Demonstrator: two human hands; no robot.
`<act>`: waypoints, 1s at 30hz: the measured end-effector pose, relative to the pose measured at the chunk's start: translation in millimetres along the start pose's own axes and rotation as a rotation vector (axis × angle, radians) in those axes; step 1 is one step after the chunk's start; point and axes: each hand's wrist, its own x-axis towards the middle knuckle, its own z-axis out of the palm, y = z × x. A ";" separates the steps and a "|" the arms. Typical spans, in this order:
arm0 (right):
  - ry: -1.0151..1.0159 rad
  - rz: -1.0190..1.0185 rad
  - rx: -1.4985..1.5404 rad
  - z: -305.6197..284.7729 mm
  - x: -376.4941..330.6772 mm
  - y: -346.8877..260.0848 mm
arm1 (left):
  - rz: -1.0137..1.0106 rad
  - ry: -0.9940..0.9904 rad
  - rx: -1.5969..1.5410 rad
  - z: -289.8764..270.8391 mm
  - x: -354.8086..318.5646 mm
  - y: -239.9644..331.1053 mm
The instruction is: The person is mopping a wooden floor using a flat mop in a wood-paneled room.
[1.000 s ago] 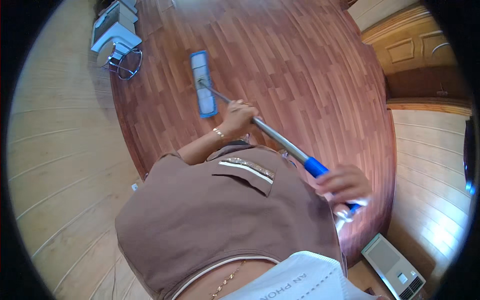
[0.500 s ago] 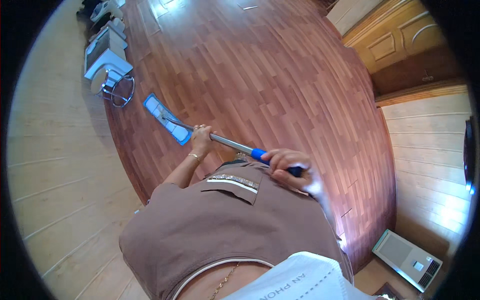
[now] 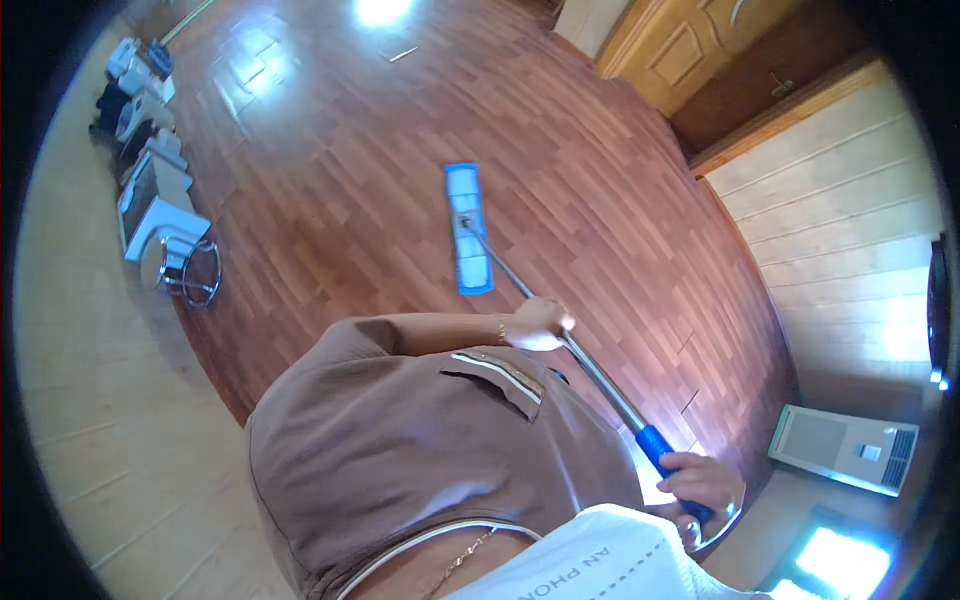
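Observation:
A flat mop with a blue pad (image 3: 468, 228) lies on the reddish wooden floor (image 3: 350, 180) ahead of me. Its metal pole (image 3: 590, 370) slants back toward my body and ends in a blue grip. My left hand (image 3: 538, 324) is closed around the pole's middle, a thin bracelet on the wrist. My right hand (image 3: 700, 485) clasps the blue grip at the lower right. My brown shirt fills the lower middle of the head view.
Several white and grey appliances (image 3: 150, 195) and a chrome wire stand (image 3: 185, 275) line the left wall. A wooden door (image 3: 700, 50) stands at the upper right. A white flat unit (image 3: 845, 448) leans on the panelled right wall.
The mop head has swung from the left side of the floor to the middle and now points away from me. Both hands kept their hold on the pole.

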 end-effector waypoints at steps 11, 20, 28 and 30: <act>0.057 0.421 -0.302 -21.4 -130.6 1.2 | 0.688 -0.220 -0.095 159.3 170.4 44.6; 0.390 0.333 -0.200 -25.3 -108.2 55.0 | 0.487 -0.301 0.051 156.8 228.7 40.6; 0.629 0.145 -0.378 -26.6 -14.6 171.8 | 0.333 -0.083 0.197 93.2 286.1 -72.1; 0.597 0.151 -0.347 -24.4 22.5 193.2 | 0.345 -0.029 0.245 65.9 294.5 -113.4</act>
